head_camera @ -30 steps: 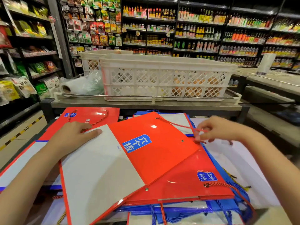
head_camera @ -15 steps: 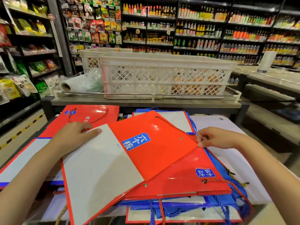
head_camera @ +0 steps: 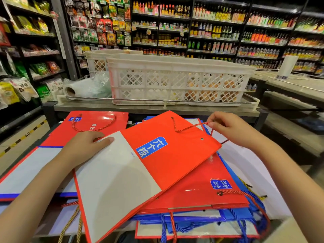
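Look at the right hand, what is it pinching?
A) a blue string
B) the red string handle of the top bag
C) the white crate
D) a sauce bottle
B: the right hand pinches the red string handle of the red bag on top of the pile, while the left hand presses flat on that bag's white part.

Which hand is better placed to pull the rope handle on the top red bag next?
Right, likely. The right hand pinches the red rope handle, while the left hand lies flat on the top red bag, on its white panel, away from the cord.
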A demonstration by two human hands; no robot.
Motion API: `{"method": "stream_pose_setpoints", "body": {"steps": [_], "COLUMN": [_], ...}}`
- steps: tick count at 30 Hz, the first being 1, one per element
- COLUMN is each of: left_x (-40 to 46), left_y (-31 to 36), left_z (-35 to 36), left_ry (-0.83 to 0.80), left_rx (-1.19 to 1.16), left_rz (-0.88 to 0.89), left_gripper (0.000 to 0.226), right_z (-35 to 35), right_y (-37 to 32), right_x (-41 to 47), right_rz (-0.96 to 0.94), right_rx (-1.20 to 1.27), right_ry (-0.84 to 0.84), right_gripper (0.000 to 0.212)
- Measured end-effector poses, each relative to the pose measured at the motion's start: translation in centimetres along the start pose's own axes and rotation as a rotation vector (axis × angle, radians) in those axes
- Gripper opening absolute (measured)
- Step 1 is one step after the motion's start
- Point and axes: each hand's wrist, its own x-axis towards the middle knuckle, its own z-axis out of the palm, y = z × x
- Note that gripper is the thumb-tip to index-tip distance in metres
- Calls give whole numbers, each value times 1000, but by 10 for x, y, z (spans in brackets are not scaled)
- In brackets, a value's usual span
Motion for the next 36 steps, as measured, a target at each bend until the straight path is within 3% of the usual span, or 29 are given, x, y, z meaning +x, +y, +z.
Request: {"method": "stream_pose_setpoints", "body": {"steps": [5,9,12,14,18,21,26,28,31,36], "left_x": [0,-1,0,0,2,4,9,9,11,-1], "left_y": [-1,3,4,8,29,45,60,64,62,71], "left_z": [-4,-9,-11,-12,-21,-32,-46,-46,-39,-24], "left_ry": [15,26,24,62,61,54,110,119,151,378], "left_rx": [-37,-17,44,0,-75,-100,-87,7,119,-116], "left_rz": [1,2,12,40,159,233,252,252,241,-94], "left_gripper": [69,47,57,55,53,53,54,57,72,65], "right_z": [-20,-19,-8,3,20,18,18,16,3,-29], "right_y": [-29,-44,-35,-35,-51,-64,-72,-71,-67,-55], "right_x": [3,3,12,16,25,37,50,53,56,52], "right_rz": [-84,-14,2,-10,-184,-209,-160,-127,-54,200], "right_rx": [2,32,-250,-202,-146,-193,-162,-51,30,196], "right_ry": [63,-137,-115,-127,-92,-72,-221,-178,-77,84], "right_gripper": [11,23,29,28,52,57,39,27,29,19]}}
